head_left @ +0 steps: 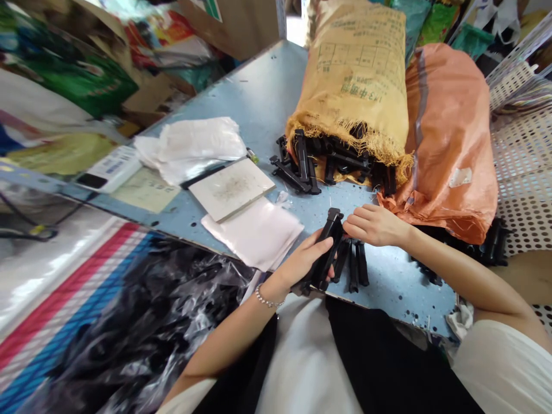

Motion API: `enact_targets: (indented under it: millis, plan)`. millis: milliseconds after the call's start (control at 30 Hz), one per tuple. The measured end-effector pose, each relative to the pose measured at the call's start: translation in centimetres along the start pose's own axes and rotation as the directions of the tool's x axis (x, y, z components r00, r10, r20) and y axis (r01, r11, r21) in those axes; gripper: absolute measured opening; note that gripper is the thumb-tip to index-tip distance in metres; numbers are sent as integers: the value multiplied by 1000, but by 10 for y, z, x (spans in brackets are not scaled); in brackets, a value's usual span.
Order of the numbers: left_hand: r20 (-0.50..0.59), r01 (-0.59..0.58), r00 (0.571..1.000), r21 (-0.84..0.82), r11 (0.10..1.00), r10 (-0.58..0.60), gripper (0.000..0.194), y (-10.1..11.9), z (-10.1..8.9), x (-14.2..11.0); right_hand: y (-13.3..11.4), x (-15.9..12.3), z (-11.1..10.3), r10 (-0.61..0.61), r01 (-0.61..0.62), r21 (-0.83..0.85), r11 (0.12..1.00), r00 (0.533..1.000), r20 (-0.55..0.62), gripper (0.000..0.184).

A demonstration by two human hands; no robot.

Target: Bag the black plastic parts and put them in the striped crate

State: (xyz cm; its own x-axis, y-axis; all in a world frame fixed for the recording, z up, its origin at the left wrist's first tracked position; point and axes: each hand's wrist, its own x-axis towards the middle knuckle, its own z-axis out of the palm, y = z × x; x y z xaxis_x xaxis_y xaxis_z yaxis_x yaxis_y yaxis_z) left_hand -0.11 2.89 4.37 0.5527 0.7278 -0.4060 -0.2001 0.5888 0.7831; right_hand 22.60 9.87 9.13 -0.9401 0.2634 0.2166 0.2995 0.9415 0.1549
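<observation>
My left hand (pixel 317 256) is wrapped round some long black plastic pieces (pixel 331 230), held upright over the table's front edge. Close beside their upper end is my right hand (pixel 373 224), its fingers curled together; whether a piece is pinched in them is hidden. More black pieces (pixel 354 267) lie on the blue table (pixel 388 276) just behind and right of my left hand. Similar black pieces (pixel 304 164) spill from the frayed mouth of a yellow woven sack (pixel 353 75) beyond my hands.
An orange woven sack (pixel 452 138) leans at the right, black parts by its mouth. To the left lie clear plastic bags (pixel 200 141), a whitish block (pixel 233 187), pinkish bags (pixel 254 236) and a white device (pixel 110 167). A striped bag (pixel 99 276) with wrapped black items stands below left.
</observation>
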Motion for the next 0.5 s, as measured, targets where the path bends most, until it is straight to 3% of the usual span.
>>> enact_targets:
  millis: [67, 133, 200, 267, 333, 400, 433, 500]
  plan:
    - [50, 44, 998, 14, 999, -44, 50, 0, -1, -1, -2, 0, -3, 55, -57, 133, 989, 998, 16, 28]
    - [50, 18, 998, 91, 996, -22, 54, -3, 3, -1, -10, 2, 2, 228, -221, 358, 907, 973, 23, 35]
    - [-44, -121, 990, 252, 960, 136, 64, -9, 9, 1, -25, 7, 14, 488, -423, 581, 695, 871, 51, 49]
    - [-145, -275, 912, 478, 834, 384, 77, -15, 13, 4, -40, 13, 26, 684, -537, 716, 446, 720, 114, 60]
    - [-153, -336, 833, 623, 706, 532, 81, -18, 12, 7, -50, 17, 33, 744, -575, 765, 291, 639, 196, 64]
    - [-127, -332, 852, 619, 712, 508, 76, -16, 7, 7, -48, 15, 34, 746, -604, 734, 312, 634, 205, 57]
    - [-118, -318, 878, 581, 749, 464, 73, -13, 5, 6, -44, 13, 32, 736, -618, 684, 387, 654, 174, 52]
    - [-107, -280, 919, 498, 820, 379, 70, -7, 2, 3, -33, 7, 27, 669, -608, 521, 599, 737, 91, 46]
